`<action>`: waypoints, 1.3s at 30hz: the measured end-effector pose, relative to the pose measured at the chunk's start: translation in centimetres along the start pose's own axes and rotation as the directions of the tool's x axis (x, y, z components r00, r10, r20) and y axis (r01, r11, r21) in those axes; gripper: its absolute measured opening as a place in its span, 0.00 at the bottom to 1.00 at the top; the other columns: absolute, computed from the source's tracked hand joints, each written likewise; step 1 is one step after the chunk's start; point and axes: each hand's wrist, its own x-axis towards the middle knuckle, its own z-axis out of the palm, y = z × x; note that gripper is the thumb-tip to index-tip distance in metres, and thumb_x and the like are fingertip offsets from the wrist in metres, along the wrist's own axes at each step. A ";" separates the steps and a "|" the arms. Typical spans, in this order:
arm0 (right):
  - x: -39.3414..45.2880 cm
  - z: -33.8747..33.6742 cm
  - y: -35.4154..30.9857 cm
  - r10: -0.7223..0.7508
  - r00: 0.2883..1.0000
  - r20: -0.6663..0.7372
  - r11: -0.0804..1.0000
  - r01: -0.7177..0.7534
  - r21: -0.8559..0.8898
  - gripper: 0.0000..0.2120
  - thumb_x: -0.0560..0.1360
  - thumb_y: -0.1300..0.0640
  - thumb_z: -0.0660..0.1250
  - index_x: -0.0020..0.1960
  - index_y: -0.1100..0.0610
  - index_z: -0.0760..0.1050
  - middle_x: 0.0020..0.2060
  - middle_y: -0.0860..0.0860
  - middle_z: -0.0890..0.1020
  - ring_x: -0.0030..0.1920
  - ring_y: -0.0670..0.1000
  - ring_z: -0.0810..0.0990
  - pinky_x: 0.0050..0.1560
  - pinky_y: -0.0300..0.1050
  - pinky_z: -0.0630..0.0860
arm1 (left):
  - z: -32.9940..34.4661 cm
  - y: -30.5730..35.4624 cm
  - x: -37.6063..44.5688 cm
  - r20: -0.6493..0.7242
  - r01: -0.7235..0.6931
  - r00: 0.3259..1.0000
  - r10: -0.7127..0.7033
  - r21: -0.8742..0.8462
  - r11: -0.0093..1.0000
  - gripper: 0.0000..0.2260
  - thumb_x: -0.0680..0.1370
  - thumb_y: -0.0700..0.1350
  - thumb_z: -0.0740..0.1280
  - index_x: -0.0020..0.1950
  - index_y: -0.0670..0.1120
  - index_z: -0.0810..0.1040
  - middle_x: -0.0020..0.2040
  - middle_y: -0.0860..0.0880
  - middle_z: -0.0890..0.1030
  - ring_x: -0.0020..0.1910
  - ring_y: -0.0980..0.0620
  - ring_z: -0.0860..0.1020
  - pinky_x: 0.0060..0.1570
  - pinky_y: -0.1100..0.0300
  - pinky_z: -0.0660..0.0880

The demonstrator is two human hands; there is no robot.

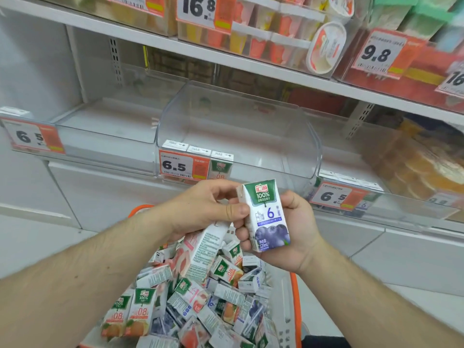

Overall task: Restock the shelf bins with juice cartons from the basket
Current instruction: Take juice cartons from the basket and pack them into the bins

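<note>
Right hand [288, 232] grip curled round blueberry carton [268, 217], upright, above basket [295, 297]. Left hand [200, 209] grip pinches carton's left edge, peach carton [200, 249] tucked under palm. Clear bin [238, 131] behind.

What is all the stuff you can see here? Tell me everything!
blueberry carton: one, white, green and purple, upright, held in both hands
peach carton: one, white and pink, held under left hand
basket: one, orange rim, bottom centre, heaped with many mixed cartons
bins: three, clear, middle shelf
price tags: three reading 6.5, orange and white, on bin fronts
cups: several, orange and yellow, top shelf
left hand: one, fingers pinch blueberry carton
right hand: one, grips blueberry carton
</note>
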 end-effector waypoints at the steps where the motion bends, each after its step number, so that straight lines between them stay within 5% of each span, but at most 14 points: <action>1: -0.1 0.0 0.0 -0.020 1.000 -0.023 1.000 0.021 0.019 0.28 0.56 0.51 0.63 0.49 0.68 0.82 0.34 0.62 0.81 0.30 0.58 0.80 0.33 0.45 0.79 | 0.2 0.2 0.0 -0.046 0.000 0.999 0.002 0.032 0.999 0.22 0.64 0.48 0.80 0.57 0.45 0.82 0.48 0.41 0.83 0.43 0.49 0.81 0.46 0.57 0.78; 5: -0.9 0.2 -0.4 -0.173 0.979 -0.107 0.981 0.181 0.073 0.25 0.66 0.49 0.58 0.47 0.67 0.82 0.41 0.63 0.84 0.35 0.59 0.84 0.41 0.50 0.80 | 1.2 0.9 0.1 -0.274 0.094 0.962 0.017 0.386 0.918 0.25 0.62 0.59 0.75 0.56 0.50 0.79 0.48 0.54 0.82 0.37 0.65 0.79 0.46 0.61 0.72; 7: -1.3 0.0 -0.5 -0.244 0.954 -0.176 0.963 0.259 0.071 0.22 0.67 0.46 0.60 0.42 0.64 0.80 0.35 0.63 0.82 0.33 0.58 0.83 0.43 0.50 0.77 | 2.4 0.9 0.3 -0.287 0.155 0.958 -0.021 0.453 0.878 0.26 0.60 0.61 0.73 0.53 0.50 0.79 0.47 0.53 0.81 0.40 0.62 0.79 0.43 0.62 0.75; 11: -1.9 -1.4 -1.2 -0.308 0.899 -0.311 0.946 0.325 0.002 0.23 0.72 0.44 0.62 0.34 0.62 0.82 0.32 0.61 0.82 0.33 0.58 0.82 0.43 0.49 0.80 | 5.4 0.0 1.5 -0.187 0.169 0.976 -0.114 0.312 0.935 0.21 0.63 0.56 0.79 0.48 0.45 0.81 0.45 0.43 0.85 0.41 0.54 0.80 0.50 0.53 0.78; 14: -3.0 -2.3 -2.2 -0.298 0.894 -0.335 0.948 0.320 0.011 0.21 0.66 0.44 0.64 0.36 0.62 0.82 0.34 0.59 0.82 0.33 0.57 0.82 0.43 0.49 0.77 | 7.5 -0.4 2.9 -0.099 0.169 0.982 -0.161 0.078 0.983 0.11 0.65 0.42 0.76 0.46 0.43 0.81 0.41 0.45 0.85 0.38 0.52 0.82 0.45 0.57 0.77; 16: -3.8 -2.9 -2.9 -0.307 0.879 -0.364 0.951 0.297 -0.085 0.18 0.70 0.46 0.64 0.41 0.62 0.80 0.32 0.57 0.82 0.30 0.54 0.81 0.35 0.44 0.78 | 8.7 -0.7 4.0 -0.122 0.149 0.982 -0.142 0.048 0.988 0.10 0.64 0.43 0.71 0.45 0.45 0.82 0.43 0.45 0.86 0.40 0.50 0.82 0.49 0.55 0.77; 19: -4.7 -4.5 -4.0 -0.460 0.745 -0.484 0.869 0.264 -0.419 0.12 0.79 0.51 0.63 0.57 0.58 0.75 0.35 0.50 0.83 0.28 0.46 0.81 0.26 0.35 0.74 | 10.0 -1.8 5.7 -0.223 0.127 0.971 -0.083 0.191 0.973 0.09 0.69 0.45 0.73 0.48 0.47 0.83 0.43 0.46 0.86 0.43 0.47 0.83 0.51 0.49 0.78; 22: -5.5 -6.2 -4.2 -0.616 0.597 -0.514 0.724 0.172 -0.668 0.20 0.75 0.45 0.67 0.65 0.48 0.71 0.47 0.46 0.80 0.38 0.40 0.82 0.37 0.37 0.73 | 10.9 -2.9 7.4 -0.294 0.119 0.955 0.041 0.507 0.854 0.06 0.71 0.51 0.72 0.47 0.54 0.83 0.39 0.57 0.84 0.31 0.61 0.77 0.41 0.57 0.76; 25: -6.4 -7.2 -4.2 -0.651 0.575 -0.496 0.680 0.153 -0.717 0.19 0.73 0.43 0.68 0.63 0.43 0.72 0.50 0.45 0.80 0.43 0.43 0.82 0.35 0.34 0.73 | 12.2 -3.1 8.4 -0.265 0.100 0.957 0.114 0.677 0.729 0.05 0.73 0.51 0.71 0.48 0.58 0.81 0.40 0.59 0.82 0.28 0.65 0.74 0.35 0.62 0.68; 28: -6.5 -8.0 -4.9 -0.673 0.549 -0.496 0.643 0.103 -0.759 0.14 0.75 0.47 0.69 0.60 0.44 0.75 0.49 0.46 0.81 0.40 0.45 0.81 0.27 0.31 0.71 | 13.5 -3.0 9.2 -0.262 0.082 0.949 0.176 0.742 0.666 0.04 0.73 0.51 0.70 0.47 0.56 0.81 0.42 0.56 0.82 0.31 0.62 0.74 0.34 0.62 0.68; 32: -6.3 -9.5 -6.8 -0.753 0.502 -0.424 0.493 0.005 -0.870 0.21 0.70 0.50 0.68 0.63 0.47 0.76 0.47 0.46 0.82 0.41 0.49 0.84 0.39 0.47 0.83 | 14.8 -2.7 10.5 -0.255 0.037 0.933 0.253 0.767 0.640 0.11 0.70 0.58 0.70 0.48 0.55 0.81 0.45 0.55 0.82 0.46 0.55 0.77 0.43 0.59 0.72; 35: -6.7 -10.3 -8.9 -0.846 0.383 -0.370 0.438 0.104 -0.893 0.16 0.71 0.54 0.69 0.59 0.48 0.78 0.42 0.40 0.80 0.41 0.38 0.80 0.43 0.38 0.78 | 15.2 -1.7 11.9 -0.337 -0.015 0.854 0.396 0.746 0.666 0.20 0.69 0.58 0.73 0.58 0.53 0.79 0.55 0.53 0.76 0.54 0.58 0.72 0.50 0.68 0.64; 39: -7.7 -10.6 -10.6 -0.949 0.172 -0.266 0.300 0.220 -0.928 0.17 0.73 0.56 0.72 0.60 0.48 0.74 0.43 0.36 0.77 0.43 0.32 0.76 0.42 0.26 0.72 | 14.8 -0.9 13.8 -0.509 0.118 0.761 0.402 0.718 0.686 0.34 0.70 0.58 0.74 0.71 0.50 0.66 0.67 0.51 0.69 0.61 0.51 0.73 0.56 0.59 0.67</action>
